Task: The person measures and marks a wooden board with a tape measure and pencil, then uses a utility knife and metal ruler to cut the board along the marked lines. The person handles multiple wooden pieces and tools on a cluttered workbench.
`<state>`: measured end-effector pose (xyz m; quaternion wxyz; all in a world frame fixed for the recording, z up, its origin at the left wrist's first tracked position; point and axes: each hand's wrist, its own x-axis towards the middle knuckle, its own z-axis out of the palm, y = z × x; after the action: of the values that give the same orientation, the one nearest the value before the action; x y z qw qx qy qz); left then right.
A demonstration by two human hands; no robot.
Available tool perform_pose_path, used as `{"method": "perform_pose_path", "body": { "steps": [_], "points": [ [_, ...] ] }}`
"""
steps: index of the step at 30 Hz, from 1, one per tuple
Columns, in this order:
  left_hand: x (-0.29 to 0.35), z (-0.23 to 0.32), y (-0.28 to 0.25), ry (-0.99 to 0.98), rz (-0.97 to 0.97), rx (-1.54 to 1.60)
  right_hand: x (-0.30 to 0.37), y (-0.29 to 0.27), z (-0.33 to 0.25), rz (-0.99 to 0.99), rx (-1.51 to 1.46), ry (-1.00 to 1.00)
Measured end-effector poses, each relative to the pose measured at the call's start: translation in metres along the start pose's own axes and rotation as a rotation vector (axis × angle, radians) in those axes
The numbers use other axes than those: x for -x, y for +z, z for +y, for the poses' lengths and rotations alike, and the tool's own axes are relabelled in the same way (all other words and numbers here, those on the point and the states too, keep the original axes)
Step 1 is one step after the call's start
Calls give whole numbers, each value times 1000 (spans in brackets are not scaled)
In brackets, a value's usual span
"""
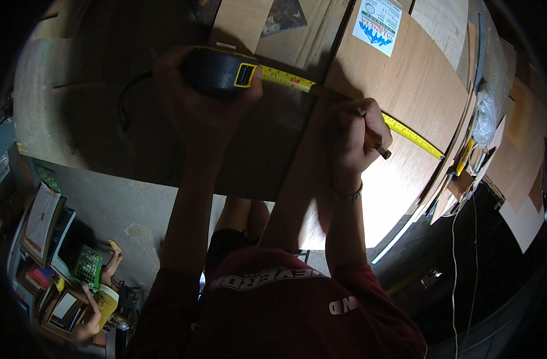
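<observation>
My left hand (204,116) is wrapped round a black and yellow tape measure (213,72) at the upper middle. The yellow blade (414,137) stretches right across a light plywood sheet (423,90), its end lying by the sheet's right edge. In my right hand (358,134) is a slim pencil (378,145), its metal-capped back end sticking out of the fist. That fist rests over the blade and hides part of it; the pencil's tip is hidden too. A dark strap hangs from the tape case beside my left wrist.
A printed label (378,27) is on the plywood. Wooden boards (52,107) continue at left. Plastic wrap (484,116), board scraps and a hanging cord (454,263) are at right. A person in yellow (106,302) is at lower left, near a green crate (89,267).
</observation>
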<state>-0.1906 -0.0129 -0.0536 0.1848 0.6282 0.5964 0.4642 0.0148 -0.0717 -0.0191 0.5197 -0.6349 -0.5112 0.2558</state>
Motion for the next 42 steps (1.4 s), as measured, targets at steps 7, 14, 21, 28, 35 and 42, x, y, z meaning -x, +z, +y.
{"method": "perform_pose_path", "body": {
  "steps": [7,14,21,28,35,42],
  "points": [
    [1,7,1,21,7,-64,1,-4,-4,9,-19,-16],
    [3,-8,11,67,87,75,83,-42,-34,224,-175,266],
    [77,27,-58,107,-89,-274,168,-59,-65,109,-103,131],
    [125,8,-95,-36,-36,-126,183,-36,-51,229,30,225],
    [126,4,-102,3,-38,-85,157,-14,-51,67,23,20],
    [128,-5,-101,41,-59,-31,157,-2,-49,92,-41,76]
  ]
}}
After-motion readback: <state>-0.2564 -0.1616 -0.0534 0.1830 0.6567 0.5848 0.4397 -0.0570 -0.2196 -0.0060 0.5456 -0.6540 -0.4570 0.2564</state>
